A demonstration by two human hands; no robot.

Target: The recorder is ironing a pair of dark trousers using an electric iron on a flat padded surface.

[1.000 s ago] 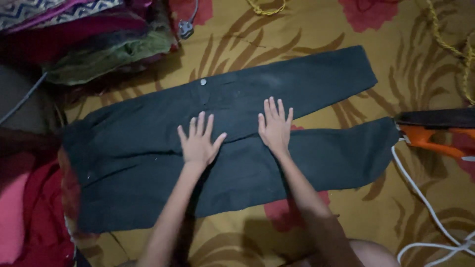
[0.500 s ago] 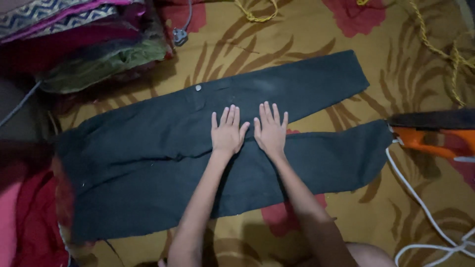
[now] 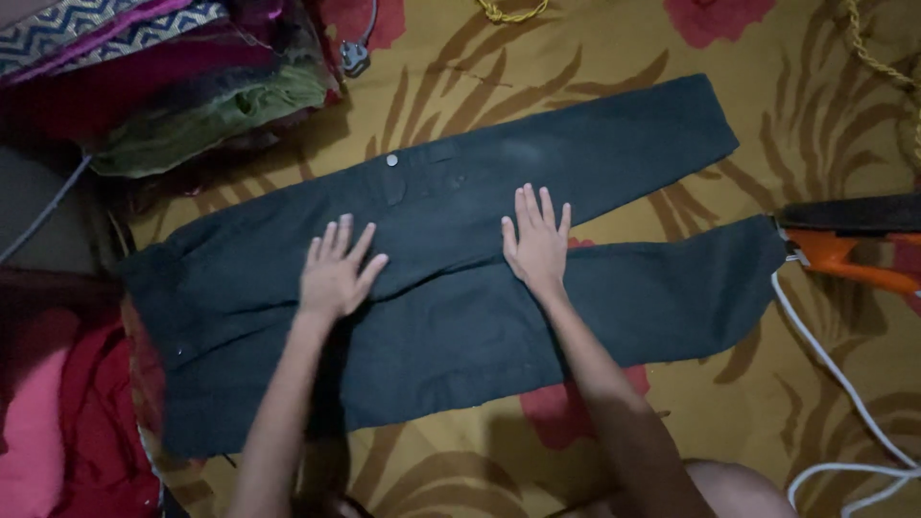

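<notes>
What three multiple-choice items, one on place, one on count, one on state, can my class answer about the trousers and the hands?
1. Where does the orange iron lie?
A. beyond the trouser hems at the picture's right edge
B. on the waistband
C. on the clothes pile

2. How many hands rest on the dark trousers?
A. none
B. one
C. two

3. How are the hands?
A. fists
B. flat, fingers spread
C. pinching cloth

Key: 1 A, it sits past the hems; 2 C, left hand and right hand; 3 B, open palms lie down.
</notes>
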